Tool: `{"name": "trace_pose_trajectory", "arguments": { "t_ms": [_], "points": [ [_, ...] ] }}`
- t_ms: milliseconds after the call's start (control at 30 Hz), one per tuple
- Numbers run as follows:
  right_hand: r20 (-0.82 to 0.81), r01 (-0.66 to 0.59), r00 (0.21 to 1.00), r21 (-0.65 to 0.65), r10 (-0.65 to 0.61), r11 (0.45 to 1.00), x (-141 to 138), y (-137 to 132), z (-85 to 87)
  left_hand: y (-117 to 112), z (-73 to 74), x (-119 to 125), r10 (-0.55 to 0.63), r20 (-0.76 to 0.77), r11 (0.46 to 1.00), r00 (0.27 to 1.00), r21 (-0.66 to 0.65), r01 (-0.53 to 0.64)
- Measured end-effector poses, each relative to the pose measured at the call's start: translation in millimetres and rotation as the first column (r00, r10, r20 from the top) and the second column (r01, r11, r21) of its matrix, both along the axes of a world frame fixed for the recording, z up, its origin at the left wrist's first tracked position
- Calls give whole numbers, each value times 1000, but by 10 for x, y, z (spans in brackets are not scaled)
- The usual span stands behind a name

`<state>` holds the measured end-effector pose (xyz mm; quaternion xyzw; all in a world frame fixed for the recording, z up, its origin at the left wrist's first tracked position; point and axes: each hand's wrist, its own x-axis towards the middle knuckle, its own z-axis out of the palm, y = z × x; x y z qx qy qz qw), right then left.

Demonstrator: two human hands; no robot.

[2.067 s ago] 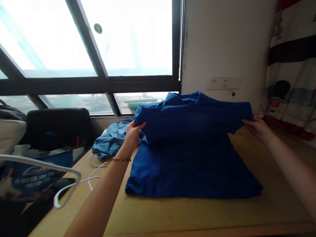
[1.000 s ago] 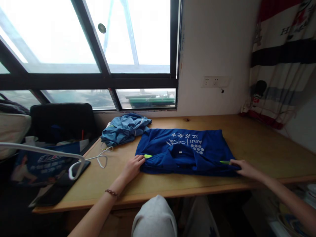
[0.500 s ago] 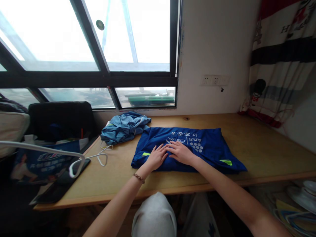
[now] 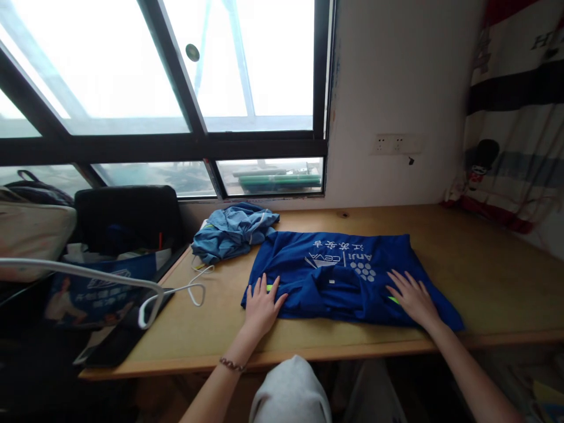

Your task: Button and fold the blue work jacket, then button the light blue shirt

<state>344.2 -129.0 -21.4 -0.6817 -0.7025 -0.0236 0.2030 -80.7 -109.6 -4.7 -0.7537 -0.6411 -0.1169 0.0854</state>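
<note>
Left hand and right hand flat on a folded blue shirt, fingers splayed and released, crumpled paler cloth beside it on the surface

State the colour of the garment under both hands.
The garment is deep blue, shown best in the head view.

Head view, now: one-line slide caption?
Left hand and right hand spread on a blue shirt, a crumpled lighter-blue garment beside it on the table.

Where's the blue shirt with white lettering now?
In the head view, the blue shirt lies right of centre on the table, under the left hand and right hand, with crumpled paler cloth by its far left corner.
</note>
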Motion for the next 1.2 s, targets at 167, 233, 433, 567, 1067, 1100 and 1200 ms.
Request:
{"name": "trace_pose_trajectory", "arguments": {
  "t_ms": [167, 233, 433, 567, 1067, 1100, 1200],
  "points": [
    [181, 45, 983, -98, -26, 994, 662, -283, -396, 31, 294, 8, 49, 60, 982, 997, -186, -37],
    [200, 18, 980, -130, 8, 991, 700, -310, -398, 252, 397, -2, 140, 99, 963, 985, -246, -112],
    [212, 17, 977, -154, 16, 988, 646, -316, -308, 1236, 354, -22, 351, 324, 887, 878, -416, -201],
    [202, -30, 978, -148, 60, 989, 632, -322, -282, 1579, 252, -41, 407, 321, 880, 855, -389, -272],
    [116, -101, 988, -21, 103, 995, 194, 432, 181, 1347, 165, 652, 10, 85, 992, 996, 126, -20],
    [131, -123, 984, -22, 125, 992, 158, 569, 221, 1329, 116, 690, -51, 72, 994, 996, 103, 43],
    [163, 58, 986, -136, -35, 989, 348, 910, 186, 1360, -62, 590, -14, 92, 999, 996, -31, 17]
  ]
}}
